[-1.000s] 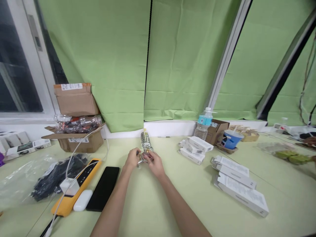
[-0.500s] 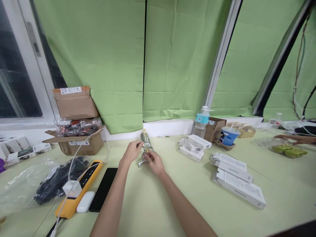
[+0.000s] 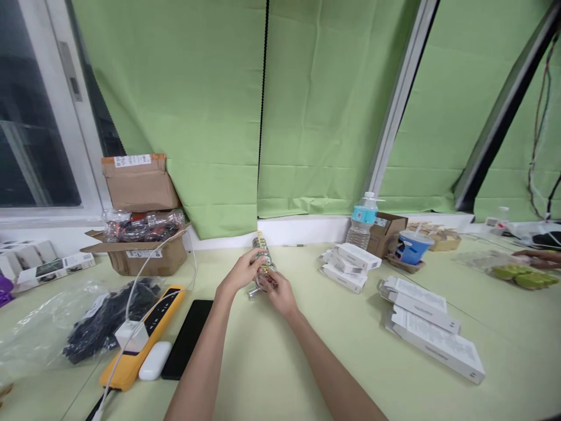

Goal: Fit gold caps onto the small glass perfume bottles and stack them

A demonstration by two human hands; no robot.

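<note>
A shiny, partly see-through long thing [image 3: 260, 241] with yellow bits lies on the table, pointing toward the wall; its kind is too small to make out. A short silvery bar sticks out at its near end. My left hand [image 3: 242, 272] is closed at its left side, fingertips reaching over the middle of it. From the right, my right hand [image 3: 280, 293] grips the near end, with something reddish-brown showing by the fingers. The two hands almost meet, and the fingers hide much of the thing.
On the left are an open cardboard box [image 3: 149, 260], a yellow power strip [image 3: 127, 368], a black phone [image 3: 188, 339] and a white case [image 3: 155, 359]. Rightward lie white boxes [image 3: 438, 342], a water bottle [image 3: 363, 222] and a blue cup [image 3: 412, 248]. Another person's hand [image 3: 539, 257] shows far right.
My left hand has shifted from the upper left side of the shiny thing onto its middle, closer to my right hand. The right hand keeps its grip. The view has turned slightly left.
</note>
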